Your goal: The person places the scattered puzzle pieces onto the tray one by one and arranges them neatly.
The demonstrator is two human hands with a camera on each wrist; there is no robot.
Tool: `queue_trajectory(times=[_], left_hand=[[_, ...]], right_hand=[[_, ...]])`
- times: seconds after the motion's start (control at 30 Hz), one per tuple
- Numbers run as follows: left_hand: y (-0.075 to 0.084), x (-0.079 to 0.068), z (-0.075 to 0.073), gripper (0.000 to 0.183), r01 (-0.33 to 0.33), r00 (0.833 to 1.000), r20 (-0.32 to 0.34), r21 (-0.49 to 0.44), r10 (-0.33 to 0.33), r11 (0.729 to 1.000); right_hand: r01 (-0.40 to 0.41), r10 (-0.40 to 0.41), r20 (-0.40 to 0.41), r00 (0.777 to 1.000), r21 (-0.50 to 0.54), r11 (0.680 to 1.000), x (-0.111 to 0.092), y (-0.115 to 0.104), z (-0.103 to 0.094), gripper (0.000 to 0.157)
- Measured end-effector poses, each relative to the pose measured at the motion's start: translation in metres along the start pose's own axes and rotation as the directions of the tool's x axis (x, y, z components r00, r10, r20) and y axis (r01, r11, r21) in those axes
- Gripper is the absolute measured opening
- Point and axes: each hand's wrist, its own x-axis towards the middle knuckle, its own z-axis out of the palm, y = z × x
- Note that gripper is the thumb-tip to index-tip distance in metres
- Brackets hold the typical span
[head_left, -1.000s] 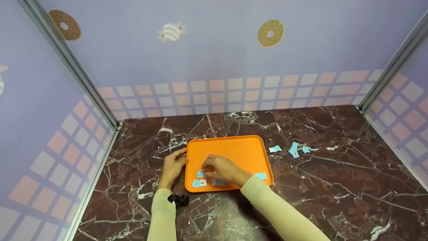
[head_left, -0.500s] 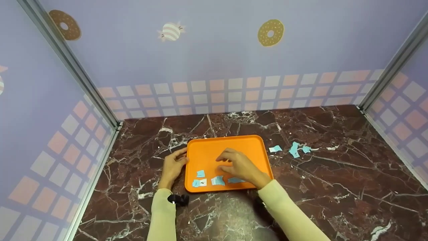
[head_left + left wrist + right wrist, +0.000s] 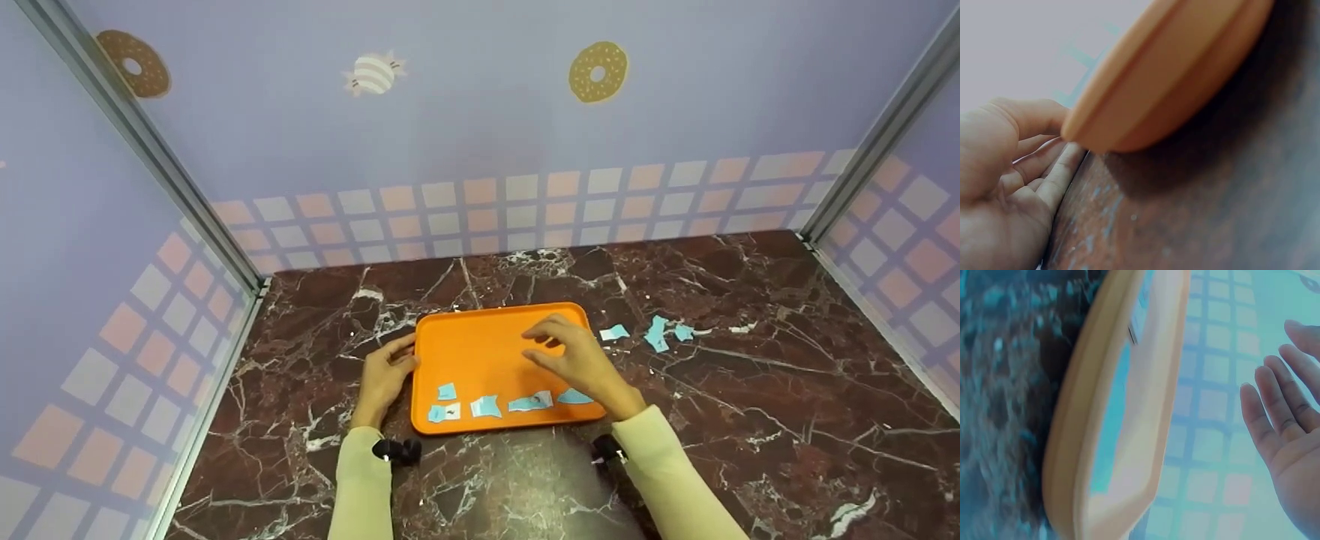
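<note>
The right hand (image 3: 576,360) has its fingers a bit bent, with nothing in them; it is up in the air over the right side of the orange tray (image 3: 472,345); the left hand (image 3: 384,379) holds its fingers loosely out, touching the tray's left edge; four blue or blue-and-white bits (image 3: 486,406) lie in a row along the tray's near edge, and a small blue bit (image 3: 447,391) sits just behind the leftmost; three more pieces (image 3: 657,334) lie right of the tray on the dark red table (image 3: 750,405); behind is a purple wall (image 3: 480,135) with donuts.
</note>
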Motion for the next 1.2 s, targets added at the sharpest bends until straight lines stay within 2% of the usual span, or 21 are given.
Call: queue_trajectory(times=[0.3, 0.57, 0.87, 1.07, 1.2], left_hand=[[0.017, -0.008, 0.002, 0.044, 0.004, 1.000, 0.013, 0.023, -0.004, 1.000], [-0.001, 0.000, -0.001, 0.044, -0.016, 1.000, 0.002, 0.006, 0.016, 1.000], [-0.002, -0.003, 0.000, 0.044, -0.020, 1.000, 0.002, 0.006, 0.020, 1.000], [-0.003, -0.001, 0.000, 0.043, -0.007, 1.000, -0.015, 0.007, 0.007, 1.000], [-0.003, 0.000, 0.000, 0.044, -0.016, 1.000, -0.014, 0.007, 0.016, 1.000]], right_hand=[[-0.074, 0.077, -0.091, 0.993, 0.035, 0.997, -0.008, 0.009, -0.017, 0.024], [-0.139, 0.144, -0.144, 0.979, 0.045, 0.989, -0.014, 0.018, -0.028, 0.023], [-0.182, 0.190, -0.229, 0.955, 0.057, 0.982, -0.024, 0.036, -0.043, 0.025], [-0.252, 0.273, -0.250, 0.929, 0.114, 0.961, -0.031, 0.046, -0.053, 0.024], [-0.320, 0.337, -0.247, 0.908, 0.108, 0.941, -0.034, 0.054, -0.061, 0.028]])
